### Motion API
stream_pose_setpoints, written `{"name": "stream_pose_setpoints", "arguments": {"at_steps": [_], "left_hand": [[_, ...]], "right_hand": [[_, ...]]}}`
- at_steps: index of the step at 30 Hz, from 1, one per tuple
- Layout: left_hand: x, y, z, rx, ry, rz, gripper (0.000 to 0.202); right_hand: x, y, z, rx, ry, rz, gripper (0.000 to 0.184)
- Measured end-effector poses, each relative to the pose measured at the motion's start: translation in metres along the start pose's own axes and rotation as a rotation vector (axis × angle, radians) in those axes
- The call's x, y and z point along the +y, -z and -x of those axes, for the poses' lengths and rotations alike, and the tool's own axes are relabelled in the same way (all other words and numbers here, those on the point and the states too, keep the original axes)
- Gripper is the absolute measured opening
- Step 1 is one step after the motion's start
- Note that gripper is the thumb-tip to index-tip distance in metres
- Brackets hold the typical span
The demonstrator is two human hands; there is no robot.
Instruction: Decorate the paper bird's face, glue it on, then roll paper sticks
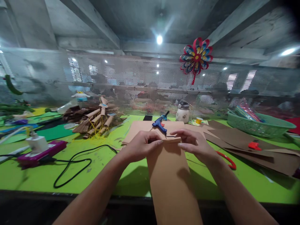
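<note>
A long strip of brown foam sheet point(172, 181) runs from the table's front edge toward me. My left hand point(142, 145) is closed on its far end at the left, fingers curled and pinching the edge. My right hand point(194, 143) presses and grips the same far edge at the right, fingers bent over it. Just behind my hands a blue hot glue gun point(159, 124) lies on a stack of brown sheets point(138, 128).
Red-handled scissors point(228, 161) lie right of my right wrist. More brown sheets point(239, 143) and a green basket point(260, 126) are at right. Rolled brown tubes point(96, 120), a purple power strip point(39, 153) and a black cable point(77, 162) are at left. The table point(105, 175) is green.
</note>
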State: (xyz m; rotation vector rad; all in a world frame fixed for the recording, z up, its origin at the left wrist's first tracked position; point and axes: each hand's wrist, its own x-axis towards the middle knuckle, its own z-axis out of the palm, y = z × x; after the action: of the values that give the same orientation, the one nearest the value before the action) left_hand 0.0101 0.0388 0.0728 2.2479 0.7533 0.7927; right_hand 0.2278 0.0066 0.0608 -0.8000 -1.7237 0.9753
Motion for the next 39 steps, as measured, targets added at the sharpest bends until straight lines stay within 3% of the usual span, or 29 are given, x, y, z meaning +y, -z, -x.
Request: {"name": "stream_pose_setpoints", "arguments": {"at_steps": [4,11,25,32,39], "left_hand": [[0.002,-0.005,-0.002,-0.016,-0.02,0.019,0.027],[0.0,-0.01,-0.003,0.036,-0.045,-0.007,0.03],[-0.001,-0.018,-0.009,0.025,-0.077,-0.317,0.026],[-0.012,-0.012,-0.01,-0.016,-0.076,-0.185,0.027],[-0.012,-0.014,-0.01,-0.008,-0.073,-0.115,0.029]], "right_hand": [[0.002,-0.013,-0.002,0.081,0.005,0.112,0.02],[0.007,-0.017,-0.004,0.184,-0.02,0.073,0.024],[0.017,-0.019,-0.009,0.185,0.02,0.282,0.025],[0.012,-0.013,-0.007,0.065,-0.053,0.12,0.027],[0.012,-0.011,-0.007,0.157,-0.03,0.07,0.025]]}}
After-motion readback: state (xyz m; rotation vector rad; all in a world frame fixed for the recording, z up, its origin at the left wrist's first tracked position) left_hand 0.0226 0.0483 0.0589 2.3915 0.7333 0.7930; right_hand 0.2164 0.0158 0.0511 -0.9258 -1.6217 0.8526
